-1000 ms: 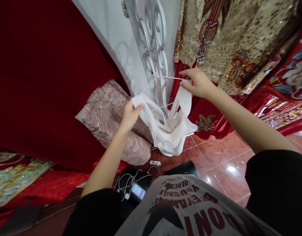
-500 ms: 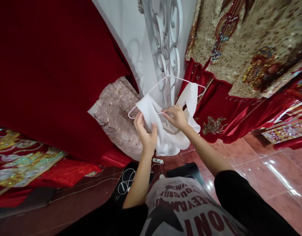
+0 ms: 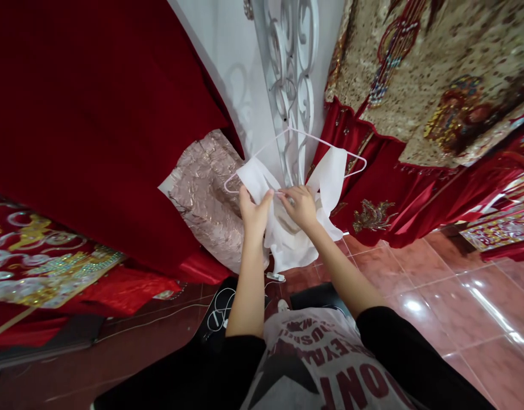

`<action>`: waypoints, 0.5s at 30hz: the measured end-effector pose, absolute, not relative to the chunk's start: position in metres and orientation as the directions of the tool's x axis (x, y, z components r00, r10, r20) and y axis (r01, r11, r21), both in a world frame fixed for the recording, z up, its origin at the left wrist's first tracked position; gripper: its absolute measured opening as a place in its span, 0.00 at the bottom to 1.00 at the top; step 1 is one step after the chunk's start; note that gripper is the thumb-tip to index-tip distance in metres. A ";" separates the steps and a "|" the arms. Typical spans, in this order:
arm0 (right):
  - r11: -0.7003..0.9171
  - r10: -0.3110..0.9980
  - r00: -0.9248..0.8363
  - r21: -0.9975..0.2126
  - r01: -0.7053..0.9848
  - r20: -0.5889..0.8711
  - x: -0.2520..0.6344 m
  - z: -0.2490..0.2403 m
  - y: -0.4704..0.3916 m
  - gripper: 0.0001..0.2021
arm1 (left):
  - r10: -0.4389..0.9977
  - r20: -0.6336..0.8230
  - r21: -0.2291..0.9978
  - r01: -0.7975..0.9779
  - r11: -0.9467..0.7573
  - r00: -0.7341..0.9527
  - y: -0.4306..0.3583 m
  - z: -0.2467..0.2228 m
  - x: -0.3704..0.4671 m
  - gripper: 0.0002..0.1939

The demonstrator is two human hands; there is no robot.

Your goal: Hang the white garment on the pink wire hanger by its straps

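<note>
A white sleeveless garment (image 3: 293, 245) hangs by its shoulders on a pale pink hanger (image 3: 315, 135), in front of a white scrollwork stand. My left hand (image 3: 255, 213) is closed on the garment's left shoulder part, thumb in front, with the other fingers partly hidden behind the cloth. Close beside it, my right hand (image 3: 300, 205) pinches a thin pale strip over the neck opening. Whether this strip belongs to the hanger or to the garment, I cannot tell. The garment's lower part droops in loose folds below my hands.
The scrollwork metal stand (image 3: 283, 74) rises behind the hanger. A pinkish textured cloth (image 3: 210, 199) and a large red drape (image 3: 95, 114) hang at left; a gold sequined garment (image 3: 449, 74) hangs at right. White cables (image 3: 221, 310) lie below, above a glossy tiled floor (image 3: 415, 273).
My left hand has moved up slightly, its thumb now nearer my right hand's fingertips. The hanger's right end has shifted a little to the right. Both hands keep their hold.
</note>
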State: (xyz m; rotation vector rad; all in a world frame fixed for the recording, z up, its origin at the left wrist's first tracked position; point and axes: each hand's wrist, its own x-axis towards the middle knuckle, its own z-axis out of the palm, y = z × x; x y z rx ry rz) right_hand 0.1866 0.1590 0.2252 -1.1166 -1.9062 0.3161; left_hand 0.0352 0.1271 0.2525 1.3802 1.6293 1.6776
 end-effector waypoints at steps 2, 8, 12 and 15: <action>0.556 0.809 -0.215 -0.593 0.582 0.547 0.193 0.228 0.161 0.15 | 0.874 0.309 0.941 0.254 -0.224 -0.375 0.130 0.260 0.031 0.24; 0.533 0.831 -0.231 -0.607 0.589 0.505 0.195 0.240 0.162 0.12 | 0.923 0.194 0.966 -0.101 -0.239 -0.333 0.137 0.309 0.014 0.16; 0.521 0.837 -0.232 -0.595 0.612 0.495 0.192 0.246 0.166 0.12 | 0.882 -0.110 0.771 -0.599 -0.216 -0.458 0.142 0.345 -0.021 0.07; 0.499 0.849 -0.218 -0.593 0.632 0.481 0.195 0.246 0.173 0.11 | 0.792 -0.193 0.574 -0.722 -0.387 -0.579 0.131 0.352 -0.050 0.12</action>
